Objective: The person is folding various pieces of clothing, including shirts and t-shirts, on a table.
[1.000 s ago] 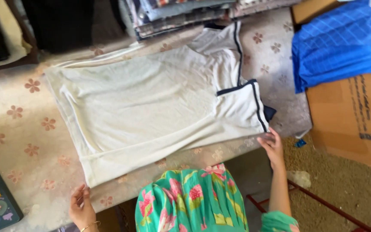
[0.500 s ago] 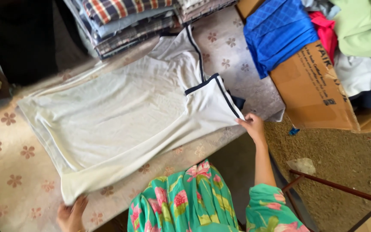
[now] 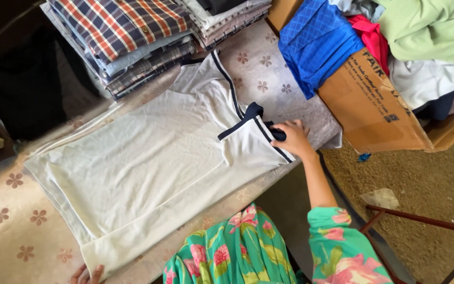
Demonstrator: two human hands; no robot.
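Note:
A cream shirt [image 3: 148,158] with dark navy trim lies flat on a floral-covered table [image 3: 6,221], its long sides folded inward. My right hand [image 3: 291,138] rests on the navy collar at the shirt's right end, fingers closed on the dark fabric. Only the fingertips of my left hand [image 3: 86,274] show at the bottom edge, pinching the shirt's near left hem corner.
A stack of folded plaid shirts [image 3: 127,37] sits at the table's back. A cardboard box [image 3: 369,105] at right holds blue [image 3: 316,42], red and green clothes. A metal frame [image 3: 421,221] stands on the brown floor at lower right.
My right hand moved from the shirt's near right sleeve edge up onto the navy collar. The view shifted, and my left hand slid down along the hem corner.

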